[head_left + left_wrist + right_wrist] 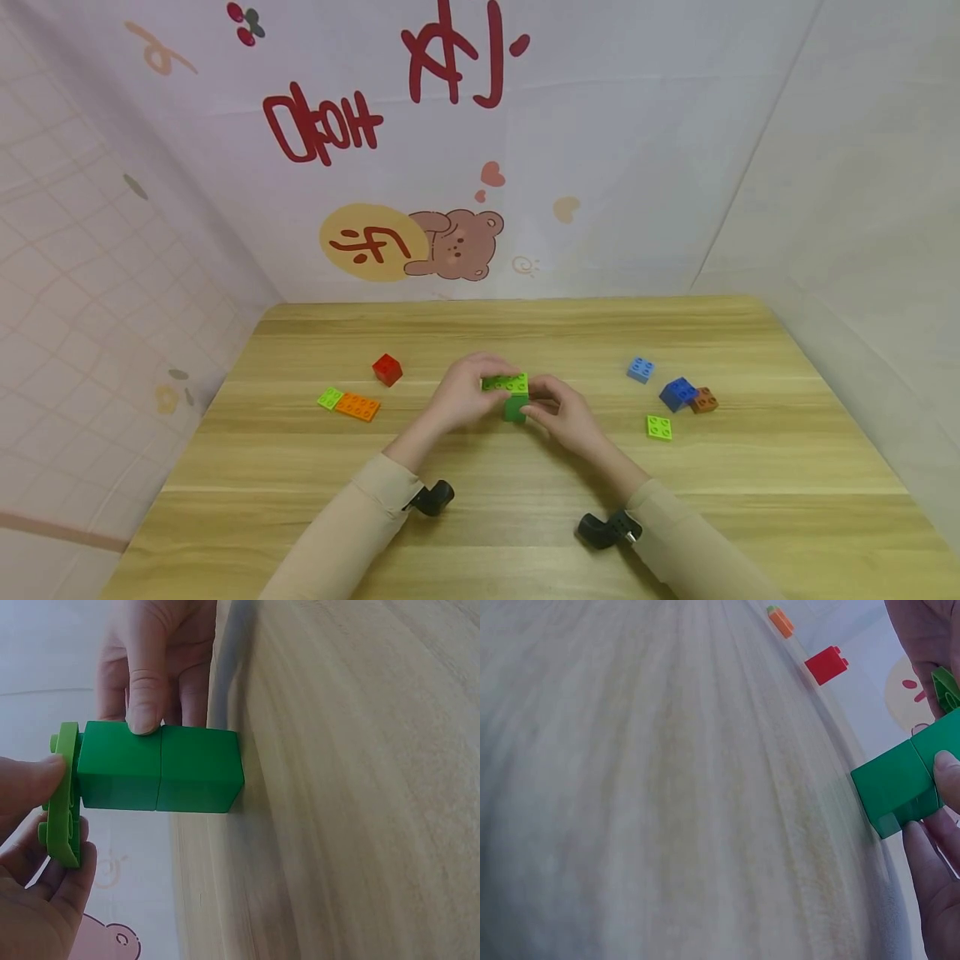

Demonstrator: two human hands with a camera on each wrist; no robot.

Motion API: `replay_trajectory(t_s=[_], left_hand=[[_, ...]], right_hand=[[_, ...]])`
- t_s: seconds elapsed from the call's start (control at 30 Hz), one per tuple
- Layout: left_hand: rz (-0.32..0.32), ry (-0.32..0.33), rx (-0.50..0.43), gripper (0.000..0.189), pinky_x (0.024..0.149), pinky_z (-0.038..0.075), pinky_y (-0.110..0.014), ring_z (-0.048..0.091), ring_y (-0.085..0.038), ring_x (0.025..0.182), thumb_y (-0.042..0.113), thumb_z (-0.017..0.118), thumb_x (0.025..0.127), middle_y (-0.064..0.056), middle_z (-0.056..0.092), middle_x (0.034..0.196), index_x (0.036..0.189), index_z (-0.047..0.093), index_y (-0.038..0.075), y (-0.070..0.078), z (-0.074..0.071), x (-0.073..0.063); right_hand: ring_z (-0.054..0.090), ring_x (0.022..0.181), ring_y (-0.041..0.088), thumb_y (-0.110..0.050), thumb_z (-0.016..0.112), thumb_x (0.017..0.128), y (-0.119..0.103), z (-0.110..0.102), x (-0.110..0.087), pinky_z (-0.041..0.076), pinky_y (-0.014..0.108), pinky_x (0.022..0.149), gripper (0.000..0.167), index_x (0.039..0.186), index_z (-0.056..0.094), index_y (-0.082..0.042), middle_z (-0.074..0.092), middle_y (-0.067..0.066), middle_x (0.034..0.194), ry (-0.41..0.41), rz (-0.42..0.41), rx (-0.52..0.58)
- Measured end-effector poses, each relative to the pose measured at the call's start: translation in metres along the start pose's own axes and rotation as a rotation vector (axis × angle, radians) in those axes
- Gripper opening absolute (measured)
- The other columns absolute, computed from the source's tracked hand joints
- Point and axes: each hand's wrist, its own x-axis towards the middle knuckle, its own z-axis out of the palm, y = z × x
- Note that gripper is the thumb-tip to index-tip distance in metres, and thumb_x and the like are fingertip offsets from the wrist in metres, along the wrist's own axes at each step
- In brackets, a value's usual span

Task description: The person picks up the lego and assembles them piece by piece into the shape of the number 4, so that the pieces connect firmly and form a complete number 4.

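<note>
Two dark green blocks (120,765) are stacked upright on the wooden table. At the top of the stack lies a longer light green plate (513,384), overhanging toward the left. My left hand (462,396) pinches the overhanging part between thumb and fingers. From the other side my right hand (568,419) holds the stack, its thumb against the upper block in the left wrist view. The plate meets the upper block's studs; whether it is fully pressed down I cannot tell. In the right wrist view the plate is partly cut off by the frame edge.
On the left of the table lie a red block (387,370), an orange plate (358,407) and a small light green plate (330,398). Toward the right are a light blue piece (641,369), a dark blue block (678,394), a brown piece (705,400) and another light green plate (659,427).
</note>
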Motion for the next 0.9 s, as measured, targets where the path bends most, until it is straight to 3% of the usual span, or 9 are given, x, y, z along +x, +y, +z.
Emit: replay_trajectory(t_s=[0.33, 0.53, 0.9], left_hand=[[-0.001, -0.006, 0.018, 0.028, 0.098, 0.047, -0.039, 0.06, -0.022, 0.111, 0.005, 0.078, 0.085, -0.004, 0.068, 0.114, 0.112, 0.075, 0.009, 0.0, 0.001, 0.001], [-0.01, 0.002, 0.002, 0.028, 0.098, 0.046, -0.04, 0.06, -0.022, 0.11, 0.004, 0.078, 0.084, -0.004, 0.068, 0.113, 0.111, 0.076, 0.008, 0.002, 0.001, 0.0], [-0.023, -0.004, -0.002, 0.027, 0.099, 0.046, -0.038, 0.06, -0.022, 0.109, 0.003, 0.078, 0.083, -0.004, 0.069, 0.111, 0.11, 0.076, 0.009, 0.002, 0.001, 0.002]], right_hand=[[0.061, 0.111, 0.041, 0.005, 0.069, 0.089, 0.0, 0.001, 0.0, 0.051, 0.045, 0.095, 0.03, 0.117, 0.06, 0.009, 0.064, 0.024, 0.114, 0.002, -0.004, 0.003], [0.061, 0.111, 0.04, 0.006, 0.069, 0.088, 0.028, 0.003, 0.006, 0.05, 0.045, 0.095, 0.032, 0.119, 0.059, 0.007, 0.064, 0.024, 0.115, 0.02, -0.006, 0.0], [0.062, 0.11, 0.032, -0.003, 0.073, 0.088, 0.037, 0.001, 0.006, 0.052, 0.034, 0.094, 0.032, 0.118, 0.062, 0.0, 0.065, 0.015, 0.115, 0.013, -0.013, 0.015]])
